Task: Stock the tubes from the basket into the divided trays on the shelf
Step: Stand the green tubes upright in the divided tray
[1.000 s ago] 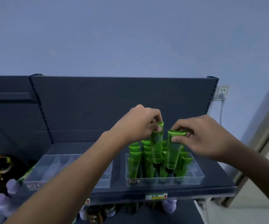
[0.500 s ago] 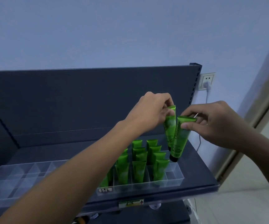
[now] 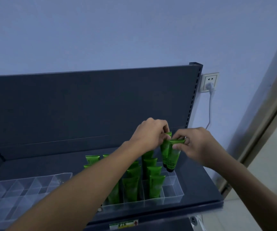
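Green plastic tubes (image 3: 154,184) fill most of the clear divided right tray (image 3: 172,196); your left hand (image 3: 149,135) and right hand (image 3: 196,145) each pinch another above its empty right column. The left tray (image 3: 26,185) holds none.

Dark grey metal shelf (image 3: 34,165), upright back panel (image 3: 84,105) behind. Two clear divided trays sit directly on deck, side by side: left tray (image 3: 17,189), right tray (image 3: 172,189) near right end. Price label (image 3: 123,225) on front lip.

Glossy green plastic tubes (image 3: 152,185), clear smooth plastic tray (image 3: 173,189), matt dark metal shelf (image 3: 199,185).
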Tool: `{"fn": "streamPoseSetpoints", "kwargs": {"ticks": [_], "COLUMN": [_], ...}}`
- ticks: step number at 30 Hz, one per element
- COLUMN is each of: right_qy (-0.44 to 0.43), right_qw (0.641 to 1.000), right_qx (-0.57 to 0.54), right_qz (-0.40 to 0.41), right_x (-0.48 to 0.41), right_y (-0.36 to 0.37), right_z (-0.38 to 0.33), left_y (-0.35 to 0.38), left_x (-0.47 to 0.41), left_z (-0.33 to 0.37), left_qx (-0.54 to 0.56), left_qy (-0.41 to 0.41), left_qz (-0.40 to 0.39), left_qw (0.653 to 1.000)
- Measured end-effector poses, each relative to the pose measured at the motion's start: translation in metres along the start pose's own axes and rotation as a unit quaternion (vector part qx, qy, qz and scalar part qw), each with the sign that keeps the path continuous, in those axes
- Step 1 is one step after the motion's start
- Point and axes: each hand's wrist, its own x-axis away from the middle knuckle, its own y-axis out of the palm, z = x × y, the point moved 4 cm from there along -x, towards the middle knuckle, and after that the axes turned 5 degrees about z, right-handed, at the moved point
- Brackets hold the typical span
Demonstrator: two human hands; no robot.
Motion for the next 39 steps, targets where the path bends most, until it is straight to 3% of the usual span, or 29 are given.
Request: {"fn": "streamPoseSetpoints", "kwargs": {"ticks": [15,27,39], "right_qy": [0.044,0.035,0.009], "right_qw": [0.996,0.997,0.998], "right_qx": [-0.011,-0.003,0.043], "right_qz": [-0.079,-0.074,-0.036], "right_x": [0.014,0.016,-0.008], "right_y": [0.063,0.064,0.053], "right_z": [0.024,0.021,-0.045], "left_y": [0.046,0.046,-0.029], "left_x": [0.002,0.011,0.066], "left_z": [-0.026,-0.029,-0.065], "left_qx": [0.03,0.056,0.017], "left_qy": [-0.032,-0.034,-0.044], "left_qz": [-0.067,-0.078,0.02], "left_qw": [0.997,0.995,0.999]}}
